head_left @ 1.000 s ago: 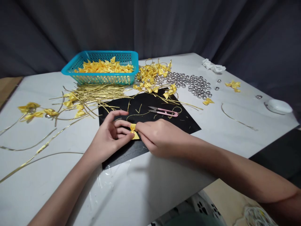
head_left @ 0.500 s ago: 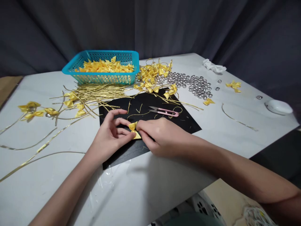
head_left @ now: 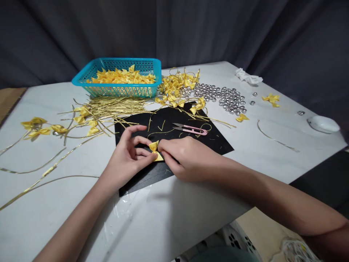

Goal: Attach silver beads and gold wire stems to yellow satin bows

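A yellow ribbon bow is upright over the black mat. My left hand pinches it between thumb and fingers from the left side, with the index finger raised clear. From the right, my right hand is closed in a pinch against the bow's middle. Its fingertips are hidden behind the hand, so what they grip does not show. A thin gold cord curves on the mat just behind the bow. Pink-handled thread snips lie on the mat beyond my right hand.
A blue basket of yellow bows stands at the back, with gold cords before it. Silver beads are spread right of a heap of corded bows. A white dish and crumpled tissue are at the right.
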`<state>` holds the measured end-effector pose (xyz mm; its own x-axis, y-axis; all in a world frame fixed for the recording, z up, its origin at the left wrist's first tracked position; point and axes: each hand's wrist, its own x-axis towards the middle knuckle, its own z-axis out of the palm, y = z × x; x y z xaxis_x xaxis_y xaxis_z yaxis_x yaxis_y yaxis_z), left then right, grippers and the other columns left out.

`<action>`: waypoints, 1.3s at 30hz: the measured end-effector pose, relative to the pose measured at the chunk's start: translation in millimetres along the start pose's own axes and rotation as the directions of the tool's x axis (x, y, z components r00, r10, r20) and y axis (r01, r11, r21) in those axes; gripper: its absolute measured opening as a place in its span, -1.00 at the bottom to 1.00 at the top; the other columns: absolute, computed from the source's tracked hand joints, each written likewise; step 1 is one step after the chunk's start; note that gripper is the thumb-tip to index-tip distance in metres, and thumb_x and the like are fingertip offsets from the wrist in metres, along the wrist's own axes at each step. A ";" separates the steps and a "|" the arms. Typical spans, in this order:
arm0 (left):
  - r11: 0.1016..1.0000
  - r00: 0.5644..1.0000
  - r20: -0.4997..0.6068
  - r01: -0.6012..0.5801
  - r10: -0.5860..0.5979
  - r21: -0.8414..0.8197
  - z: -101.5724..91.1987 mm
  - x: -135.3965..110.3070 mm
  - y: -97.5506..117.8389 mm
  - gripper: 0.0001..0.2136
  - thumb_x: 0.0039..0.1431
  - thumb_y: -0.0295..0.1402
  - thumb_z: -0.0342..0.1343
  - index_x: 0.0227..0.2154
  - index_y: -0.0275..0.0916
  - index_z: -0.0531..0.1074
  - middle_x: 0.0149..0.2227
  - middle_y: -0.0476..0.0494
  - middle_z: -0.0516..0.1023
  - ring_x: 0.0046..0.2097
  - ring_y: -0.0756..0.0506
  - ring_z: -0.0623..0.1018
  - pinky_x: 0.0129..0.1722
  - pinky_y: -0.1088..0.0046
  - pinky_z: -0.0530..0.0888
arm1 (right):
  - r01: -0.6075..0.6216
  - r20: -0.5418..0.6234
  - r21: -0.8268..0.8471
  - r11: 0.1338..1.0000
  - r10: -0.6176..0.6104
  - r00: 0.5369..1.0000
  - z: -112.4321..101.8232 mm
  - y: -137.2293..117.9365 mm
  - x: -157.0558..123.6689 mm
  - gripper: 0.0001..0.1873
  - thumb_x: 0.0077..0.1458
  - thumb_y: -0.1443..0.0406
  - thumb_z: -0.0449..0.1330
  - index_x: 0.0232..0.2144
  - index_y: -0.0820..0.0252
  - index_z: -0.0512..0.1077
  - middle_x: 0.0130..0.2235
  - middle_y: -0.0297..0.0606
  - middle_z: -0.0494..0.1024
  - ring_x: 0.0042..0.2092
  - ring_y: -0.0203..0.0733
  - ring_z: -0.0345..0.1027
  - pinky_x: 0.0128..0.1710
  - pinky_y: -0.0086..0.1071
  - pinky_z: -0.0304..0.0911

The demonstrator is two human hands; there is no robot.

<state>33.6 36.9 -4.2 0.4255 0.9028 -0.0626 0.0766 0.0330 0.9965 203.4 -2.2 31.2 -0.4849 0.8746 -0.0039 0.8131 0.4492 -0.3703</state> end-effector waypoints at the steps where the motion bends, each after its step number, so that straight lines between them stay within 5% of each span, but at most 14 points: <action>1: 1.000 1.000 0.002 0.001 -0.001 -0.001 0.1 -0.1 0.0 -0.45 -0.16 -0.46 0.27 -0.09 -0.13 0.16 -0.35 0.10 0.41 -0.50 0.08 0.54 -0.47 0.59 0.49 | -0.001 0.000 0.001 1.000 0.001 1.000 -0.2 0.0 -0.1 -0.84 0.10 0.42 -0.05 -0.34 0.31 0.32 -0.52 -0.28 0.36 -0.54 -0.36 0.06 -0.53 -0.47 -0.14; 39: 1.000 1.000 -0.012 0.005 -0.005 0.005 1.1 -0.3 -1.6 -0.43 -0.17 -0.46 0.28 -0.07 -0.13 0.15 -0.36 0.10 0.41 -0.51 0.09 0.52 -0.48 0.60 0.48 | 0.000 0.045 0.000 1.000 0.000 0.999 -2.0 0.9 0.1 -0.86 0.09 0.43 -0.04 -0.33 0.30 0.30 -0.47 -0.26 0.40 -0.50 -0.34 0.10 -0.50 -0.47 -0.10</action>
<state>34.4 36.1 -5.8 0.4147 0.9075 -0.0671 0.0837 0.0354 0.9959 204.7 -1.4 32.7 -0.4992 0.8653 -0.0455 0.8129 0.4495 -0.3704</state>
